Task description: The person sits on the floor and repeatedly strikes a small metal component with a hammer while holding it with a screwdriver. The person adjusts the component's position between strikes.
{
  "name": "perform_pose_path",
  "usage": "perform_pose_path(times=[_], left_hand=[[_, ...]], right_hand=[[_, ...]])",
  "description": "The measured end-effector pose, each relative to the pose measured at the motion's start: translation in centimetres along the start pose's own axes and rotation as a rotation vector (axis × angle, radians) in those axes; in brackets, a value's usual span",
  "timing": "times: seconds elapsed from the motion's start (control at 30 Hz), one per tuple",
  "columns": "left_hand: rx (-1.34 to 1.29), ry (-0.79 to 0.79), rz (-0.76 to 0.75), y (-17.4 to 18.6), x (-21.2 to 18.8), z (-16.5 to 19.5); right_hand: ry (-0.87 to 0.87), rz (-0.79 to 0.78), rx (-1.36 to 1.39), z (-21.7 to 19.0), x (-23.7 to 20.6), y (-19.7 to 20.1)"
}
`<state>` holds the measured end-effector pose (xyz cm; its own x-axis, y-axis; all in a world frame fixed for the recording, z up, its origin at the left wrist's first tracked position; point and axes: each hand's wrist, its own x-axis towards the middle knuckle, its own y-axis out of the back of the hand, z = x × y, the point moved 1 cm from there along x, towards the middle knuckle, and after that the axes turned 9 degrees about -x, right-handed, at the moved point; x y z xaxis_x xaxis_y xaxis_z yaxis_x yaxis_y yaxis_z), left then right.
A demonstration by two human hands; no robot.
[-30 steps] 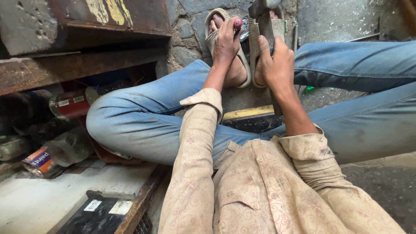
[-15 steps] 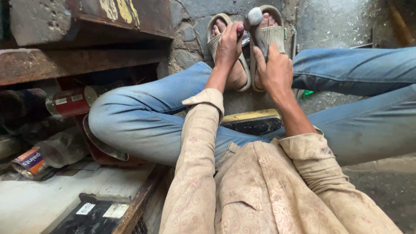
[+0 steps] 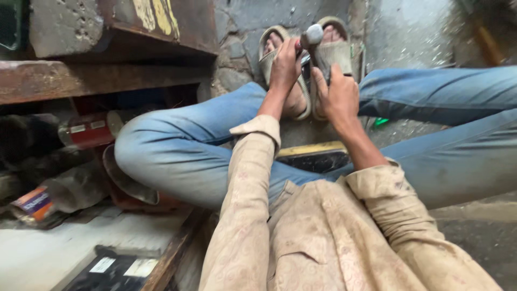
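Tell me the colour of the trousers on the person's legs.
Faded light blue denim jeans, seen best in the head view, the only view.

The rough grey stone floor (image 3: 409,32) carries the person's two sandalled feet (image 3: 304,64) at the far side. At near left, a pale worn bench top (image 3: 48,253) holds a dark flat box (image 3: 110,272) with labels.

Small grey metal piece (image 3: 313,35) with rounded pale top, upright between the sandalled feet (image 3: 307,64), steadied by left hand (image 3: 284,66) and gripped low by right hand (image 3: 338,96); lower end hidden.
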<state>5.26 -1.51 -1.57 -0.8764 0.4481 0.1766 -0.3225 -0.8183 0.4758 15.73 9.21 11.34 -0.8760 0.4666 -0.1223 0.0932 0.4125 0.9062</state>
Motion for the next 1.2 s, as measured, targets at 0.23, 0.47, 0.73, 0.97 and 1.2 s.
perform_pose_path(times=[0.23,0.47,0.73,0.97,1.2], left_hand=[[0.057,0.028,0.009,0.1,-0.7,-0.3],[0.019,0.035,0.022,0.3,-0.5,0.2],[-0.002,0.055,0.015,0.1,-1.0,-0.6],[0.009,0.085,0.017,-0.2,-0.7,-0.6],[-0.022,0.079,0.052,0.7,0.5,0.6]], right_hand=[[0.185,0.309,0.726,0.8,-2.6,0.8],[-0.005,-0.074,-0.028,-0.7,-0.6,-1.2],[0.092,0.490,0.978,-0.6,-2.5,2.9],[-0.068,-0.052,-0.028,1.1,-1.4,-3.6],[-0.128,0.033,0.364,3.5,0.0,-2.6]])
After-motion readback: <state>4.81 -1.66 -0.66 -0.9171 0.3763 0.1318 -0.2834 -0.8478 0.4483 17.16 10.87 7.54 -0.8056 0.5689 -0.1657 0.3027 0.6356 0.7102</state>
